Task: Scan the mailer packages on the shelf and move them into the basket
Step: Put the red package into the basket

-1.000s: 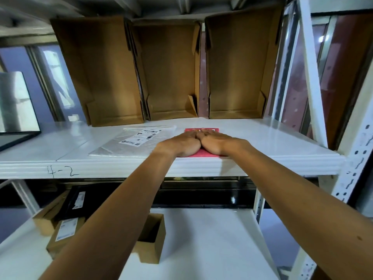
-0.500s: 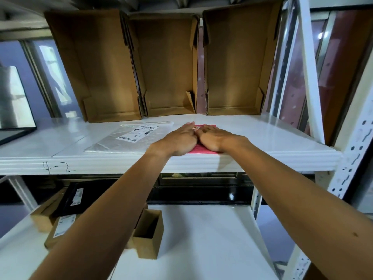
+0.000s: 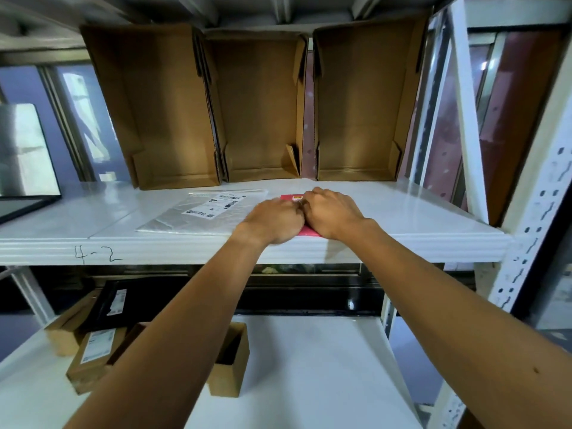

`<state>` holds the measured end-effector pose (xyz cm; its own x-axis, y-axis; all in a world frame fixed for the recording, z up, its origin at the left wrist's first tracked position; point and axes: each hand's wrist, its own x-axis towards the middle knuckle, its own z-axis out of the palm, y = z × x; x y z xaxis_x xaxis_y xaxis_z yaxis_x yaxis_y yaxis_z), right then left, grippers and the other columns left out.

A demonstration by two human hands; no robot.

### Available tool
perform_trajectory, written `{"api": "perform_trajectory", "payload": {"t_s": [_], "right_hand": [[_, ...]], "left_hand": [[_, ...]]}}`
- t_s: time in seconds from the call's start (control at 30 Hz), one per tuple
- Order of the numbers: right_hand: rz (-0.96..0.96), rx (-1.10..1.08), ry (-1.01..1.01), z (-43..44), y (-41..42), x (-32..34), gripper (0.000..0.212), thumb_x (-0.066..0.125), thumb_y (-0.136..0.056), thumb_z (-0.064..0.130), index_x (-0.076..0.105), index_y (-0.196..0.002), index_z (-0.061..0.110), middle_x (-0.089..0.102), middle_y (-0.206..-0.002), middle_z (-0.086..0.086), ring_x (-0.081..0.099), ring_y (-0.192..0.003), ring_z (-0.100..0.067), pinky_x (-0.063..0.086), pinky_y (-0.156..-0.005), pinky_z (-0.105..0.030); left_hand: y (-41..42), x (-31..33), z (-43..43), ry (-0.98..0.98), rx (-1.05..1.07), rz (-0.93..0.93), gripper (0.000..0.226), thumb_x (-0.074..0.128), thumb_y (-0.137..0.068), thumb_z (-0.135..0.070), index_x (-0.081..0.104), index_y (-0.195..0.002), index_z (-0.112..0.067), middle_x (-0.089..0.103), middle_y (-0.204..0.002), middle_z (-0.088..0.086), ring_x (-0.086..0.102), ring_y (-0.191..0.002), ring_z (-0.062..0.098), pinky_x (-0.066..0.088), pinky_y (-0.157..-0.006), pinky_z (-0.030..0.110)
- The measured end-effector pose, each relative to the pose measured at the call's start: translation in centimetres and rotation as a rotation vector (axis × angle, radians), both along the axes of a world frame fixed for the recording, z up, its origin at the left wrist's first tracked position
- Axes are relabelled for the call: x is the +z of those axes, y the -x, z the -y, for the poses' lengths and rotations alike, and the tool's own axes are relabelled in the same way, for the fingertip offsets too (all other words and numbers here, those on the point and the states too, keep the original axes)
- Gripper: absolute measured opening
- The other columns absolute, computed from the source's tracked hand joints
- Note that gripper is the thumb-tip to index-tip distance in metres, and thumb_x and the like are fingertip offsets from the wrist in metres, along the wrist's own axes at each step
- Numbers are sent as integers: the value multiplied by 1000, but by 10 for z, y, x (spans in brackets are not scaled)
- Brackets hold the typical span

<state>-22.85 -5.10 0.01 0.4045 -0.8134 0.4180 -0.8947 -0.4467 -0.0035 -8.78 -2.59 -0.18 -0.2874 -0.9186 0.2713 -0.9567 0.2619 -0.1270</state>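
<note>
1. Nearest us is the lower shelf [image 3: 309,366], smooth, white and matte. On its left side stands a small open cardboard carton [image 3: 230,363], square-mouthed, beside a flat brown box [image 3: 93,354] with a white label. A glossy black mailer [image 3: 114,301] lies behind them.
2. The upper shelf [image 3: 154,246] has a ribbed white front lip with "4-2" handwritten on it, and its top is shiny. At right a perforated metal upright [image 3: 532,236] carries it.
3. The red mailer [image 3: 287,197] is thin and flat and lies at the front middle of the upper shelf.
4. The left hand [image 3: 272,219] and right hand [image 3: 332,212] rest on the red mailer, knuckles touching. The fingers are bent under and the tips hidden. We cannot tell whether either hand pinches the mailer.
5. The translucent mailer [image 3: 198,216] is crinkled plastic lying flat, just left of the left hand. Its printed label [image 3: 216,205] faces up.
6. Three corrugated cardboard trays [image 3: 260,109] stand on end along the back, open faces toward us.
</note>
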Motion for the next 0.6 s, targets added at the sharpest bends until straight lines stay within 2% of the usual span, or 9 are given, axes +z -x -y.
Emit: {"api": "perform_trajectory", "payload": {"t_s": [0.03,0.1,0.2,0.3,0.4,0.47,0.6], "right_hand": [[-15,-13,-33,-4,-1,1,37,38,-102,35,57,-126,15,58,-125,-9,57,-109,-30,45,-85,-40],[-24,-45,-140,-11,-2,4,36,42,-102,37,56,-128,16,57,-126,-9,57,-110,-30,42,-84,-38],[-20,26,-320,-21,1,8,37,40,-103,37,54,-133,19,55,-139,-8,53,-118,-27,43,-100,-40],[-7,67,-423,-27,7,5,38,34,-106,32,49,-138,18,47,-148,-8,46,-128,-25,35,-109,-40],[-80,28,-421,-36,10,3,53,31,-106,38,29,-154,16,23,-163,-8,23,-149,-27,22,-121,-45],[-80,7,-422,-44,11,3,56,27,-107,39,19,-158,17,13,-166,-7,13,-152,-26,16,-123,-46],[-94,13,-402,-66,16,4,53,18,-109,35,14,-159,17,8,-167,-4,6,-154,-22,9,-124,-40]], "left_hand": [[2,0,-6,133,4,89,36,32,-104,-22,65,-112,-9,67,-117,14,60,-105,35,46,-86,44],[5,-1,-19,243,29,114,37,32,-104,-21,68,-103,-11,69,-104,14,61,-95,36,47,-77,45],[5,-10,-21,169,28,-48,39,27,-105,-24,64,-110,-12,67,-112,16,59,-99,39,39,-73,42],[2,-14,-28,-29,31,-264,41,22,-106,-31,57,-121,-14,58,-135,13,54,-118,34,44,-93,43],[8,-12,-48,-93,26,-244,50,17,-109,-33,37,-150,-13,32,-160,9,31,-146,23,26,-118,40],[10,-10,-58,-118,28,-208,53,15,-109,-33,26,-156,-12,23,-164,6,20,-151,18,18,-122,37],[12,-13,-65,-121,44,-269,54,17,-109,-37,25,-157,-16,22,-165,3,19,-151,17,16,-123,38]]}}
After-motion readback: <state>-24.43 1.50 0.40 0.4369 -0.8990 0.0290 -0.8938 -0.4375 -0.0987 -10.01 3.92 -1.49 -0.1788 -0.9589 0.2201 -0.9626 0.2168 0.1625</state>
